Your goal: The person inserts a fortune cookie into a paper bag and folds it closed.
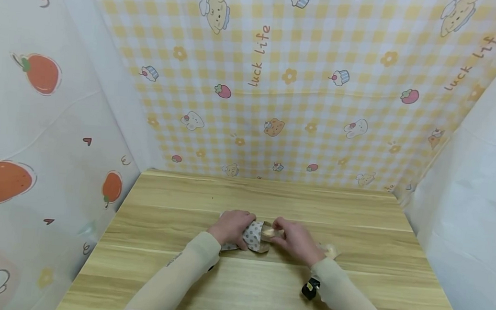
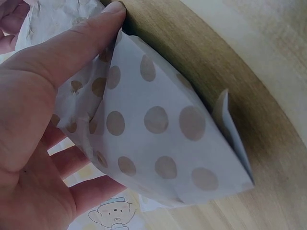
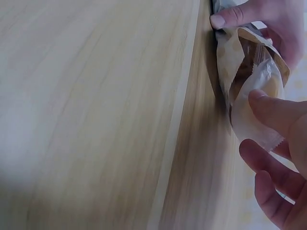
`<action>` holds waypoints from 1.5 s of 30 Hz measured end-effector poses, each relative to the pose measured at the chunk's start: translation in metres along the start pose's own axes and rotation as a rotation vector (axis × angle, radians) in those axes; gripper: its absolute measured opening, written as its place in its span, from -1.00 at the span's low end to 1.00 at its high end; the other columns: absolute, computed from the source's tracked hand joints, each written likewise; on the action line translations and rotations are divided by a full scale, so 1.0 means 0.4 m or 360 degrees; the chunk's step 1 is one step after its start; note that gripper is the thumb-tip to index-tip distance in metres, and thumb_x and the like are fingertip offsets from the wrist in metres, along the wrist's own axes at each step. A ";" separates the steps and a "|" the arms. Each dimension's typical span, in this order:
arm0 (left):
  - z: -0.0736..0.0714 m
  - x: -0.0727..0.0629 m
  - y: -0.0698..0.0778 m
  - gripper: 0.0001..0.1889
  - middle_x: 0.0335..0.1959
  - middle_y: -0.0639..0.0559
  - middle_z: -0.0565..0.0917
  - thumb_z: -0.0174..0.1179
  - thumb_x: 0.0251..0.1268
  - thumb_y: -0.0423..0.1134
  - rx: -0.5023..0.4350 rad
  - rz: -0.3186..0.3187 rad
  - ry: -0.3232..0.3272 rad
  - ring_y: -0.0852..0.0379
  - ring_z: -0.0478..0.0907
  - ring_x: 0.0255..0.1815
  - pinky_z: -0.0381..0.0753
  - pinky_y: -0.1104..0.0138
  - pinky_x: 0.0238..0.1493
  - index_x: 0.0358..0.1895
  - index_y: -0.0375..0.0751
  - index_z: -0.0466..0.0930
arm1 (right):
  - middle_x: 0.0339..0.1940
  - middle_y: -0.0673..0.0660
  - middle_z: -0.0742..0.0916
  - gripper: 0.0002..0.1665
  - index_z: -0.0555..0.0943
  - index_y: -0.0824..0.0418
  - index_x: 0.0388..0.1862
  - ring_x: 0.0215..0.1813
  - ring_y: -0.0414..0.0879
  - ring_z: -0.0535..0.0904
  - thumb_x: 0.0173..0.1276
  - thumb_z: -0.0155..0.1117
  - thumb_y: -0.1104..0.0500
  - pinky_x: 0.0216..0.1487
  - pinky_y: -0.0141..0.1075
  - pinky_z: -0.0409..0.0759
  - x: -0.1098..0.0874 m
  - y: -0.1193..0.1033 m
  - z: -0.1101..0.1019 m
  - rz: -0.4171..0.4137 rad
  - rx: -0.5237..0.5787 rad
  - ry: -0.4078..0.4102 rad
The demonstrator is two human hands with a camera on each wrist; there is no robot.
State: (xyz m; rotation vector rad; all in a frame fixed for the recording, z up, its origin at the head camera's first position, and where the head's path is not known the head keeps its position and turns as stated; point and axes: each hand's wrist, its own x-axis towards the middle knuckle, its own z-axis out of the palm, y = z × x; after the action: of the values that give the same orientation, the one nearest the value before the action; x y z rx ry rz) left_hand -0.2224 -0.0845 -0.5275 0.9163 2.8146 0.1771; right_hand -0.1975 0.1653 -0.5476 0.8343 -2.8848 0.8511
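A white paper bag with brown-grey polka dots (image 1: pixel 253 235) lies on its side on the table, its brown-lined mouth facing right. My left hand (image 1: pixel 235 227) grips the bag by its body. In the left wrist view, the thumb lies across the dotted paper (image 2: pixel 156 120), with the other fingers beneath. At the bag's mouth, my right hand (image 1: pixel 297 241) pinches a small wrapped snack (image 3: pixel 256 112) in a pale, clear-edged packet. Part of this packet is inside the opening. Another wrapped snack (image 1: pixel 331 250) rests on the table beside the right wrist, partly hidden by it.
The wood-grain table (image 1: pixel 260 290) stretches around both hands. A yellow checked curtain (image 1: pixel 277 104) hangs along the back edge, with a printed white sheet (image 1: pixel 73 114) at left and a plain white one (image 1: pixel 474 190) at right. A black device (image 1: pixel 310 289) is on the right wrist.
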 end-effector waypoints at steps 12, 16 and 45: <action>0.002 -0.001 -0.001 -0.16 0.02 0.07 0.72 0.75 -0.20 0.07 -0.0031 0.0028 0.0020 0.07 0.66 0.00 0.69 0.13 0.01 0.22 -0.07 0.56 | -0.41 -0.07 0.73 -0.67 0.52 0.03 -0.31 -0.50 -0.35 0.55 0.31 0.59 0.10 -0.46 -0.42 0.55 0.023 -0.016 0.032 0.0082 0.0245 0.0094; 0.006 0.000 -0.005 -0.17 0.02 0.06 0.72 0.75 -0.18 0.07 -0.0040 0.0037 0.0024 0.08 0.66 0.01 0.68 0.15 0.04 0.21 -0.08 0.55 | -0.44 -0.12 0.72 -0.66 0.54 -0.01 -0.46 -0.42 -0.33 0.60 0.28 0.61 0.17 -0.40 -0.43 0.60 0.030 -0.016 0.043 0.0062 0.0312 0.0134; 0.008 0.016 -0.001 -0.14 0.07 0.05 0.70 0.78 -0.24 0.02 -0.0015 0.0052 -0.0019 0.05 0.65 0.07 0.66 0.16 0.14 0.22 -0.08 0.55 | -0.44 -0.02 0.78 -0.79 0.70 0.15 -0.44 -0.38 -0.30 0.69 0.19 0.55 0.40 -0.33 -0.43 0.68 0.042 -0.030 0.090 0.0137 0.0568 0.0179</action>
State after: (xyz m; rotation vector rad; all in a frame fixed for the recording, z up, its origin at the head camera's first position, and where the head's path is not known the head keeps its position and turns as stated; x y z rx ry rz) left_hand -0.2271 -0.0810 -0.5317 0.9587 2.7865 0.1882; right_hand -0.2013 0.1302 -0.5693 0.6571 -2.7275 1.4020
